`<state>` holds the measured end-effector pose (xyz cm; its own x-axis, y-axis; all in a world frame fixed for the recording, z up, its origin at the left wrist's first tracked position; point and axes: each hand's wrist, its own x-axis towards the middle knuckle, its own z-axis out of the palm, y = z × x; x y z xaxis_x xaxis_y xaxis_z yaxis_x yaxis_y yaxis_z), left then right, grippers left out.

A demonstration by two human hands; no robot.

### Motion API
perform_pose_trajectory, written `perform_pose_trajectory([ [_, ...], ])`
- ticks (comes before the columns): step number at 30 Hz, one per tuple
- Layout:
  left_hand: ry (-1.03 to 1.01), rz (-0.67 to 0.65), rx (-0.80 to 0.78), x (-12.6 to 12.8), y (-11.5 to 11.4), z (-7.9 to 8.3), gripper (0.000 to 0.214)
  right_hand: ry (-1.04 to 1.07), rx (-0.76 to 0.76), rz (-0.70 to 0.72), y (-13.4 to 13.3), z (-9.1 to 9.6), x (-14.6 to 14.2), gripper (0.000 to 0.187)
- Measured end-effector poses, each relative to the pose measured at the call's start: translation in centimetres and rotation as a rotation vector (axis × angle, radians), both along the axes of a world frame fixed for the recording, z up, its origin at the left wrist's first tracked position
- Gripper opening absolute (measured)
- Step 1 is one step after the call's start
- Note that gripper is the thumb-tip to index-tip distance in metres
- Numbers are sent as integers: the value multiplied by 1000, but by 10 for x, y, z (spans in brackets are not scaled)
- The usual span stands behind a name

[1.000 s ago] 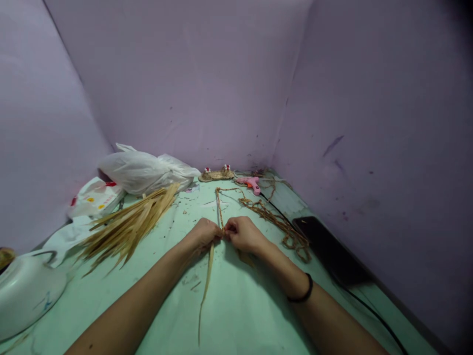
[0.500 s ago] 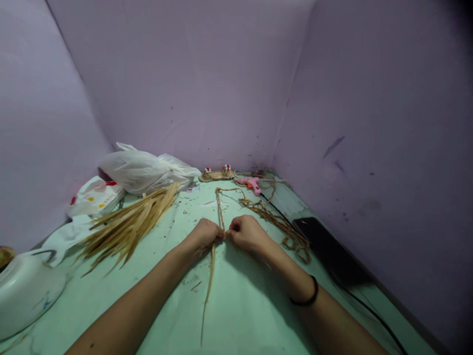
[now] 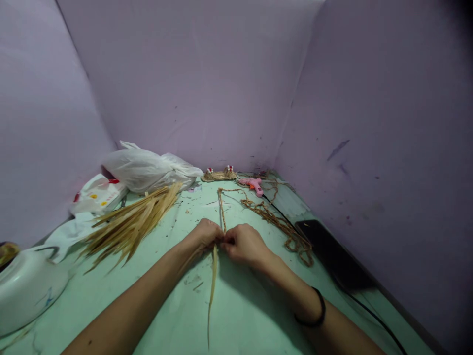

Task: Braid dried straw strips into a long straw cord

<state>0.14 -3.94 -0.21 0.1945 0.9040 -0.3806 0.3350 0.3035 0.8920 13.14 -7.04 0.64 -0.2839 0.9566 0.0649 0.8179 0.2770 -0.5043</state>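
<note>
My left hand point(image 3: 205, 235) and my right hand point(image 3: 244, 243) meet knuckle to knuckle at the middle of the green table point(image 3: 244, 310), both pinched on the near end of a thin braided straw cord point(image 3: 221, 204). The cord runs away from my fingers toward the back wall. Loose straw strips point(image 3: 212, 291) trail from the pinch toward me. A black band sits on my right wrist.
A bundle of dry straw strips point(image 3: 129, 224) lies to the left, with white plastic bags point(image 3: 148, 170) behind it. A white kettle point(image 3: 27, 286) stands at far left. A pink glue gun point(image 3: 251, 184), tangled cord point(image 3: 284, 227), a small woven piece point(image 3: 219, 174) and a black phone point(image 3: 332, 254) lie right.
My hands have shifted slightly toward me and closer together on the cord. The loose strip at the right of the pinch is now tucked in, leaving one trailing bundle.
</note>
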Motion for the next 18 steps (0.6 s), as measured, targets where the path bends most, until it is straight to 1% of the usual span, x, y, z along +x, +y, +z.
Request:
perform_pose_trajectory([
  [2,7,-30,-20,-2,1,3,13,184,-42,-79,9,2,7,24],
  [4,3,-59,-41,-4,1,7,11,440,-124,-229,16,4,11,25],
  [5,-1,-68,-45,-4,1,8,12,574,-209,-291,19,4,11,22],
  [6,-8,-76,-45,-5,1,9,12,694,-327,-322,20,4,10,18],
  [8,-23,-90,-37,-5,1,11,14,855,-573,-298,19,2,6,13],
  [9,-29,-98,-30,-5,1,10,14,883,-645,-263,18,0,4,12],
  [10,-31,-108,-22,-5,0,10,14,884,-667,-229,16,-2,2,12],
  [11,-25,-116,-14,-5,1,10,12,867,-656,-207,15,-4,0,12],
  [13,14,-138,10,-6,1,9,10,816,-589,-195,15,-9,-1,13],
  [15,81,-170,40,-7,2,10,10,787,-550,-188,16,-14,-1,13],
  [18,235,-214,85,-11,1,18,13,750,-523,-212,20,-19,-1,11],
])
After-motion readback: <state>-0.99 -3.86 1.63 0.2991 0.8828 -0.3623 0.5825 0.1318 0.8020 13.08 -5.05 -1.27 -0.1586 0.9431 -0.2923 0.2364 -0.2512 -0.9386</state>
